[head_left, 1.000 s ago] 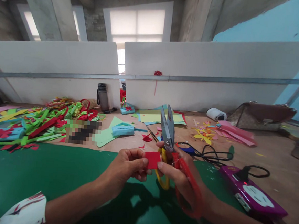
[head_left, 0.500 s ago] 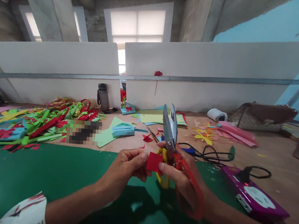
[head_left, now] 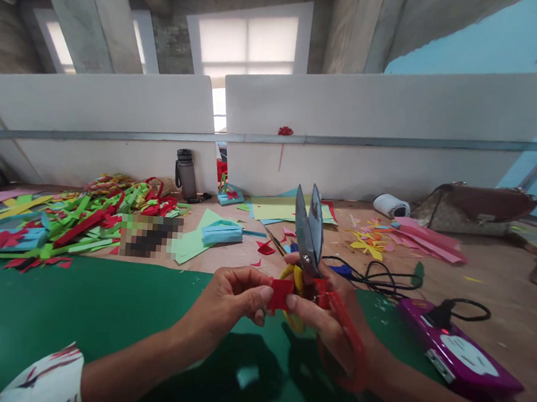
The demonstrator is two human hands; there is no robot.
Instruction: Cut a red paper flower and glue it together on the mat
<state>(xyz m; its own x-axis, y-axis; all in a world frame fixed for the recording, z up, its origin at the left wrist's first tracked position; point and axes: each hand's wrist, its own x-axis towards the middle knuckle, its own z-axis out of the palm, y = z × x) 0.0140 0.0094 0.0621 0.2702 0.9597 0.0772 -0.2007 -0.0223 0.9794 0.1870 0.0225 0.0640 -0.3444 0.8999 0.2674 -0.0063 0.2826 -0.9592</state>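
A small red paper piece (head_left: 281,294) is held between my two hands above the green mat (head_left: 147,321). My left hand (head_left: 235,297) pinches its left edge with thumb and fingers. The thumb of my right hand (head_left: 324,317) presses its right edge. Scissors with red handles (head_left: 311,229) also hang on my right hand, blades pointing up and parted. Yellow handles (head_left: 296,321) show behind the paper, partly hidden by my right hand.
Green and red paper strips (head_left: 76,217) are heaped at the left. Yellow and blue sheets (head_left: 272,208) lie at the back. A purple power strip (head_left: 461,346) with black cables is at the right. A dark bottle (head_left: 186,176) stands by the white panel (head_left: 164,106).
The left edge of the red paper now looks folded or bent under my left thumb, which has shifted slightly right. The scissor blades have moved a little right.
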